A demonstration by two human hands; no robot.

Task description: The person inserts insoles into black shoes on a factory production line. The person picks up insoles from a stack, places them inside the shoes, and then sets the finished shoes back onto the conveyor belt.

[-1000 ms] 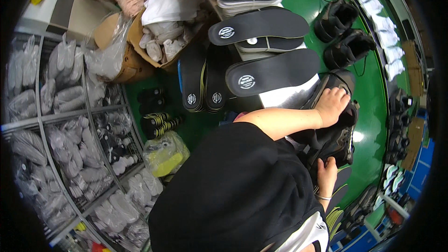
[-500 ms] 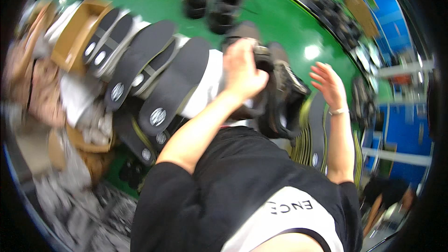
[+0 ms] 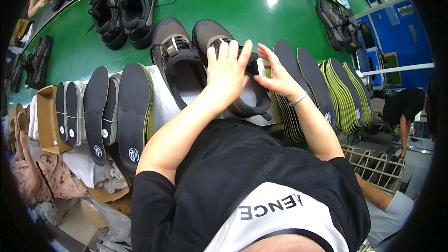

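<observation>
Two brown-and-black lace-up shoes stand side by side before me, toes pointing away: a left one (image 3: 171,31) and a right one (image 3: 209,30). My left hand (image 3: 228,67) lies over the tongue and laces of the right shoe, fingers stretched and spread, covering part of its opening. At that shoe's right side is my right hand (image 3: 281,78), its fingers and thumb apart around empty space near the collar. Pale inner soles show inside both shoes. The left shoe has no hand on it.
Dark insoles stand in stacks to the left (image 3: 134,98) and right (image 3: 343,88), beside a cardboard box (image 3: 46,135). Another pair of shoes (image 3: 135,14) sits farther off on the green table (image 3: 196,0). A wire rack (image 3: 373,163) and other people flank me.
My head view has turned. My left hand has shifted from the left shoe to the right one. My right hand has come in from above the insoles to the right shoe's side.
</observation>
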